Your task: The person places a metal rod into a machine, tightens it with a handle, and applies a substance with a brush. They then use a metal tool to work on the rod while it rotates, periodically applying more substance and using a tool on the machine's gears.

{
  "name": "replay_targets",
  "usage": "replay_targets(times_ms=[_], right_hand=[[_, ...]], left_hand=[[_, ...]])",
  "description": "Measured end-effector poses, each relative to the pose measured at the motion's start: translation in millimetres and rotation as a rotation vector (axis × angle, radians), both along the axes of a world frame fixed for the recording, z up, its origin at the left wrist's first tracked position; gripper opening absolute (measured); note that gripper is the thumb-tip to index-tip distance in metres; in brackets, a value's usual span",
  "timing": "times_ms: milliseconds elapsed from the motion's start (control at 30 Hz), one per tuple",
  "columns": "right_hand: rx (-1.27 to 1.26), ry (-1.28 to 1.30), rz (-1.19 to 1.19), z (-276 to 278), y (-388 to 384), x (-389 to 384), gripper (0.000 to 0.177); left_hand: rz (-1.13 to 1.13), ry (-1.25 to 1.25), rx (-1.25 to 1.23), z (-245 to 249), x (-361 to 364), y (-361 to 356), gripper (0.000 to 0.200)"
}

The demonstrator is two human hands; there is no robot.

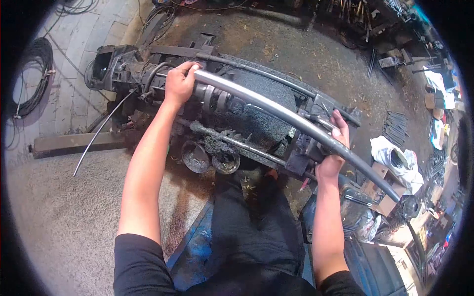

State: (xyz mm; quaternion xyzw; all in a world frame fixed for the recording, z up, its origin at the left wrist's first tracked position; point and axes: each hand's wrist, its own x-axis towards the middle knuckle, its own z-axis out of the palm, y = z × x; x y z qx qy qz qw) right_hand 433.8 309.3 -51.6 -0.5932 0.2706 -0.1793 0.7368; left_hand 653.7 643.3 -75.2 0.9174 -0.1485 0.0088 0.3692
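A long, shiny round metal bar (266, 108) slants across the view, from upper left to lower right, above a grimy machine (256, 123). My left hand (181, 83) is closed around the bar's upper-left end, near the machine's chuck-like metal part (215, 98). Farther down, my right hand (335, 153) grips the bar from beneath, thumb against it and fingers on its far side. The bar's darker lower end (392, 192) sticks out past my right hand. Below it, the machine bed is coated in dark metal chips, with a bright guide rail (252, 148) along the near side.
Two round cups (196, 157) hang at the machine's near side. A thin rod (101, 133) juts out at left, above a steel beam (74, 143). Coiled cable (37, 79) lies far left. White sacks (395, 158) and a pile of dark rods (395, 126) are at right.
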Motion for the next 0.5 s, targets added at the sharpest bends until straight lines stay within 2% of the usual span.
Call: replay_targets(times_ms=[167, 333, 433, 500], right_hand=[[0.05, -0.069, 0.046, -3, 6, 8, 0.036], [-0.001, -0.041, 0.06, -7, 16, 11, 0.039], [-0.054, -0.128, 0.062, -12, 18, 15, 0.039], [-0.006, -0.098, 0.055, -12, 19, 15, 0.039]], left_hand=[[0.009, -0.056, 0.034, -1, 0, -1, 0.029], [0.057, -0.023, -0.009, -4, 2, -1, 0.035], [0.053, -0.043, 0.002, -3, 2, -2, 0.036], [0.039, -0.047, 0.015, -3, 1, -1, 0.036]])
